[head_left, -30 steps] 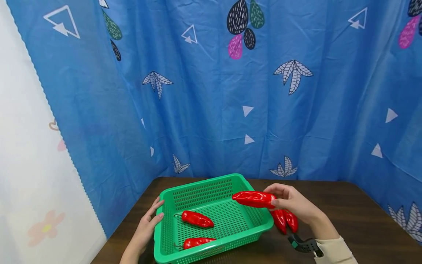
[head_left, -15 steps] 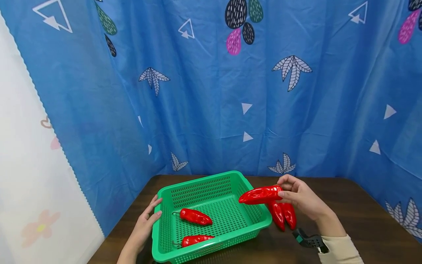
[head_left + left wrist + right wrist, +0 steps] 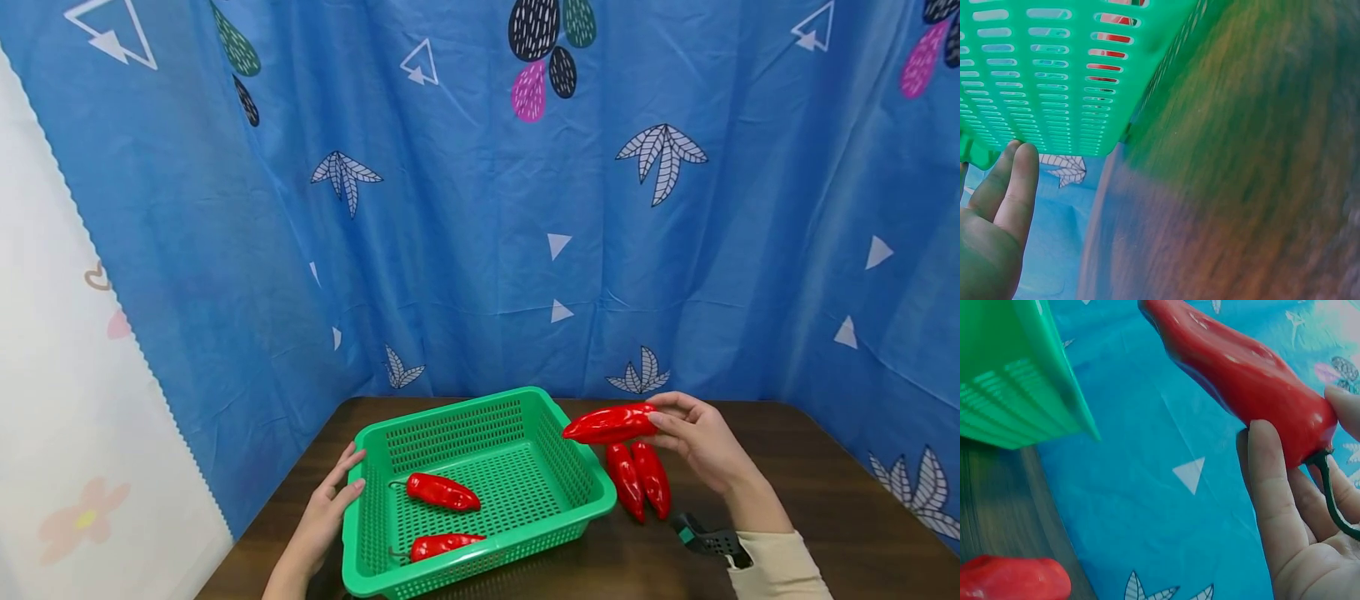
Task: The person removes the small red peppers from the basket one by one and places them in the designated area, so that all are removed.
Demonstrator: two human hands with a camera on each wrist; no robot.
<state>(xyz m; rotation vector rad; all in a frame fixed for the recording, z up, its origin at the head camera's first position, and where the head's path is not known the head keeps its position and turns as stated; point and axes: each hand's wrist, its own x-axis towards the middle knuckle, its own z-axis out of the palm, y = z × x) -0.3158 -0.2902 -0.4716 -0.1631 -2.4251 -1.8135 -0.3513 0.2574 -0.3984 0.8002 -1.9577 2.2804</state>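
Observation:
My right hand [image 3: 708,442] holds a glossy red pepper [image 3: 609,424] by its stem end, above the basket's right rim. In the right wrist view the pepper [image 3: 1241,369] is pinched between thumb and fingers, its green stem [image 3: 1330,500] curving down over the palm. At the left side of a green plastic basket [image 3: 480,570], my left hand [image 3: 318,521] touches the rim. Its fingers [image 3: 1019,187] look straight against the outer wall in the left wrist view. Inside the basket lie two red peppers, one [image 3: 442,492] mid-floor and another [image 3: 444,546] by the front wall.
Two more red peppers, one [image 3: 626,482] beside the other [image 3: 652,479], lie on the dark wooden table [image 3: 795,475] right of the basket. A blue patterned curtain [image 3: 465,208] hangs behind the table, with a white cloth [image 3: 60,375] at left.
My right hand has moved right and slightly up with the pepper, from over the basket to its right rim. The left hand stays at the basket's side. The camera view has shifted slightly.

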